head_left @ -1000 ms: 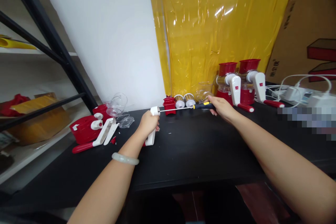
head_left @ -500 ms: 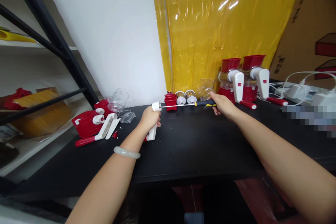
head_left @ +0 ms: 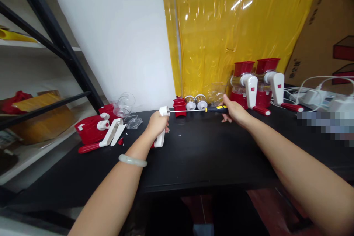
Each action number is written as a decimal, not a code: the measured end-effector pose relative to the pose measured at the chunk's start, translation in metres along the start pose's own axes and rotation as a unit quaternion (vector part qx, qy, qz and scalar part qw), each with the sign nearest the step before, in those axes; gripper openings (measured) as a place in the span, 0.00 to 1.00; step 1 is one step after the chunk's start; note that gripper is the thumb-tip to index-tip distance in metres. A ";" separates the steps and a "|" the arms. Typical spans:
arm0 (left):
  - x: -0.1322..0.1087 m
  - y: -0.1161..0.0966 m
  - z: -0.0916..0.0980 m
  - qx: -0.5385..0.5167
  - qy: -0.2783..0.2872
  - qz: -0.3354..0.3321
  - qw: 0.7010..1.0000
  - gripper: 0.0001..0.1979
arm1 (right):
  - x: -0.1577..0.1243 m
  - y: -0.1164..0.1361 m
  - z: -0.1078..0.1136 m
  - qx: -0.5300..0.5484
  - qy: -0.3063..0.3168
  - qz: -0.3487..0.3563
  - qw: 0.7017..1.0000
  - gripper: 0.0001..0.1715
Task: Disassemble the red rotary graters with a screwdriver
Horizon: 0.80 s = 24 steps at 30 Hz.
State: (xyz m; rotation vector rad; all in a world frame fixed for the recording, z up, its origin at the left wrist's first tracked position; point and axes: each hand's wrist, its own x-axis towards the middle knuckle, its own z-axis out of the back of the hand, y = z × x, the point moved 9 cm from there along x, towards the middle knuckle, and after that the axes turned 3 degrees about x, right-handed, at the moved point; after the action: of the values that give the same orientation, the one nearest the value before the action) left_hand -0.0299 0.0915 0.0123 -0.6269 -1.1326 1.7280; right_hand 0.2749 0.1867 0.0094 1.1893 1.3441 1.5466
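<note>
Bracelet (head_left: 132, 160) on the left wrist, nearest. Black tabletop (head_left: 210, 155) beyond it.

Left hand (head_left: 157, 123) closed tight round a white crank (head_left: 159, 141), held upright with its lower end at the tabletop. Right hand (head_left: 235, 111) wrapped round the black-and-yellow grip of a screwdriver (head_left: 215, 109). The shaft runs level toward 9 o'clock from that hand, and its tip meets the crank's top end just above the left knuckles. Hands well apart, shaft between them.

At 9 o'clock of the left hand: red housing (head_left: 88, 132), loose crank (head_left: 113, 136), clear cup (head_left: 125, 105). Behind the shaft: red block (head_left: 179, 106), two steel drums (head_left: 201, 101).

At 12 to 1 o'clock of the right hand: two assembled grinders (head_left: 240, 68), each with a small red label, unreadable.

Farthest: yellow sheet (head_left: 235, 25); carton (head_left: 318, 37) at 2 o'clock, print too small to read.
</note>
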 end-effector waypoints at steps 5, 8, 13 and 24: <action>0.001 0.000 0.001 -0.014 -0.003 0.000 1.000 0.04 | -0.002 0.016 0.006 0.071 -0.025 0.088 0.993 0.26; 0.000 0.000 0.000 -0.011 0.002 0.005 1.000 0.05 | -0.007 0.026 0.002 0.147 0.005 0.106 0.983 0.27; -0.001 0.000 -0.001 -0.009 0.006 0.007 1.000 0.05 | -0.008 0.025 0.001 0.108 0.010 0.078 0.991 0.27; -0.003 -0.001 -0.007 0.010 0.025 0.007 1.000 0.06 | -0.009 0.031 0.006 0.179 0.013 0.124 0.976 0.23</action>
State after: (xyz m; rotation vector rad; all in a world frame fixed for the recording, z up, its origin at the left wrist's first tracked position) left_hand -0.0225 0.0914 0.0103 -0.6648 -1.0773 1.7244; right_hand 0.2840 0.1750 0.0389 1.6143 1.5877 1.5313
